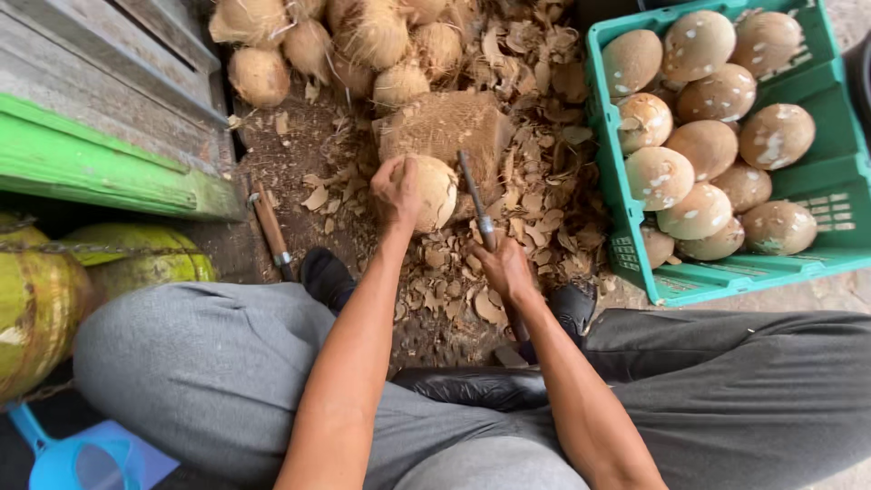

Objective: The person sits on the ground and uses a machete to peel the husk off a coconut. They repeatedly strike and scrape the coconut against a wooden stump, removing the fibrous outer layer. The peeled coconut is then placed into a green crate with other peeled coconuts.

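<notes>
Head view, looking down past your knees to the ground.

Your left hand [396, 189] is closed over the top left of a coconut [430, 191], fingers curled against the shell. The coconut rests on a fibrous brown block [454, 127], against its near edge, pale and mostly stripped.

Your right hand [504, 269] is clenched round the handle of a knife [475, 200]. The blade points up and away from you, lying just beside the coconut's right side; whether the edge touches the shell cannot be told.

Ground around the block: thick scatter of husk chips [535, 200], densest to the right and towards your feet. Your shoes [325, 272] sit either side of the pile.

Behind the block: heap of hairy nuts [363, 36], unpeeled, well apart from your hands.

Right: green crate [726, 272] holding smooth peeled nuts [708, 145] with white patches, stacked more than one layer deep.

Left: a second tool [270, 227] with a wooden handle lies on the ground beside a green plank [100, 168]. Below it, green coconuts [136, 263] with a chain across them. A blue scoop [63, 458] shows at the bottom left corner.
</notes>
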